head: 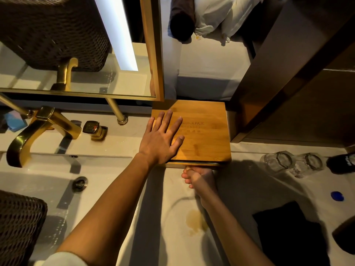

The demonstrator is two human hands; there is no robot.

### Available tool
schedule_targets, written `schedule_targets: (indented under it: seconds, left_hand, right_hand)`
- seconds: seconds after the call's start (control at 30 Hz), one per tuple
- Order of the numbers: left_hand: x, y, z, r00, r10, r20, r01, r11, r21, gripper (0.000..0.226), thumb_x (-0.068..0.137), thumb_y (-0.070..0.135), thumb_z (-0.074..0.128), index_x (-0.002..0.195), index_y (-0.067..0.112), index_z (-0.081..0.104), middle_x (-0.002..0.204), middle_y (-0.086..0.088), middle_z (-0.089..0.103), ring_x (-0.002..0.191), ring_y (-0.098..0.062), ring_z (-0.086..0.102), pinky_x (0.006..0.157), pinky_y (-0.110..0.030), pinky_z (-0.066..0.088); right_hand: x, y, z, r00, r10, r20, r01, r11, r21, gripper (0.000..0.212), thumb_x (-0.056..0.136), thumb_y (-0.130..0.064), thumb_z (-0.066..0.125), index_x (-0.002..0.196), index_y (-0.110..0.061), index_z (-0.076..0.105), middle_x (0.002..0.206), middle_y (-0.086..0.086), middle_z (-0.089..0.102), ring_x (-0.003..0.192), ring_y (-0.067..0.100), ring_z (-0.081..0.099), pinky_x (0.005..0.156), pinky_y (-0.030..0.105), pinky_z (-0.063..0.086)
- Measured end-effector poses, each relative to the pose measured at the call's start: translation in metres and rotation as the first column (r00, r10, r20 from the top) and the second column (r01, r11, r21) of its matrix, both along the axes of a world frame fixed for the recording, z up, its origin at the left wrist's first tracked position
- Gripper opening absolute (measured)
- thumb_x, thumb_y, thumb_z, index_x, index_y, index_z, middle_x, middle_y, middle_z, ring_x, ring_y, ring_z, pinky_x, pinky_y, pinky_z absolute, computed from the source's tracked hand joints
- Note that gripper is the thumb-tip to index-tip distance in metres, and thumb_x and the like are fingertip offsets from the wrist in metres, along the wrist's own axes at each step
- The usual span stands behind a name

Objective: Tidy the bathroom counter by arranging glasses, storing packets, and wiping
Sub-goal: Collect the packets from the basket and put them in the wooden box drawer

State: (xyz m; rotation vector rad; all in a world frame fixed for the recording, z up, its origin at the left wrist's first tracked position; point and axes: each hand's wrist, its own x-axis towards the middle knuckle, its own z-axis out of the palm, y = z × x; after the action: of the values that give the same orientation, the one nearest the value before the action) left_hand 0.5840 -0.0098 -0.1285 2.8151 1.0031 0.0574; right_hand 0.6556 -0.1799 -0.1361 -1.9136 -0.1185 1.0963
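Observation:
A wooden box [207,139] with printed lettering on its lid stands at the back of the white counter [240,192], against the mirror frame. My left hand [163,135] lies flat on the lid's left half, fingers spread. My right hand [199,179] is curled at the box's front edge, fingertips touching the narrow gap under the lid; what it holds, if anything, is hidden. Two clear glasses [292,162] stand mouth-down to the right of the box.
A gold faucet [40,129] and knob [94,129] sit over the sink [38,187] at left. A brownish stain [196,221] marks the counter near me. A black cloth [288,233], a blue cap [337,196] and a dark bottle [342,162] lie at right. A wicker basket [17,223] stands bottom left.

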Motion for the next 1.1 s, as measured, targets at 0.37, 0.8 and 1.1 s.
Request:
schedule_targets:
  seconds: [0.37,0.8,1.1]
  left_hand:
    - [-0.001,0.001,0.0,1.0,-0.005,0.0,0.005,1.0,0.003,0.066,0.098,0.064,0.012,0.157,0.037,-0.001,0.168,-0.003,-0.006,0.155,-0.024,-0.008,0.125,-0.05,0.0]
    - [-0.002,-0.005,0.0,0.997,0.019,-0.078,-0.02,1.0,-0.003,0.068,0.098,0.064,0.008,0.156,0.035,-0.009,0.167,-0.002,-0.011,0.154,-0.024,-0.012,0.126,-0.047,-0.003]
    - [-0.063,-0.073,0.006,0.993,0.113,0.015,-0.109,0.977,-0.184,0.062,0.103,0.054,0.019,0.158,0.033,-0.002,0.167,0.001,-0.012,0.153,-0.019,-0.016,0.125,-0.045,-0.003]
  right_hand:
    - [0.003,0.01,-0.01,0.997,-0.002,0.072,0.002,1.0,0.002,0.017,0.095,-0.022,0.063,0.103,-0.011,0.074,0.088,0.003,0.076,0.074,0.009,0.066,0.065,0.021,0.05]
    - [-0.002,0.001,-0.009,0.6,0.566,0.565,-0.36,0.822,-0.44,0.044,0.102,-0.048,0.032,0.095,-0.022,0.067,0.088,0.006,0.072,0.083,0.028,0.069,0.082,0.044,0.057]
    - [0.042,-0.108,-0.016,0.416,0.629,0.657,-0.52,0.757,-0.396,0.038,0.099,-0.047,0.046,0.087,-0.019,0.069,0.074,0.002,0.067,0.07,0.021,0.061,0.066,0.032,0.053]
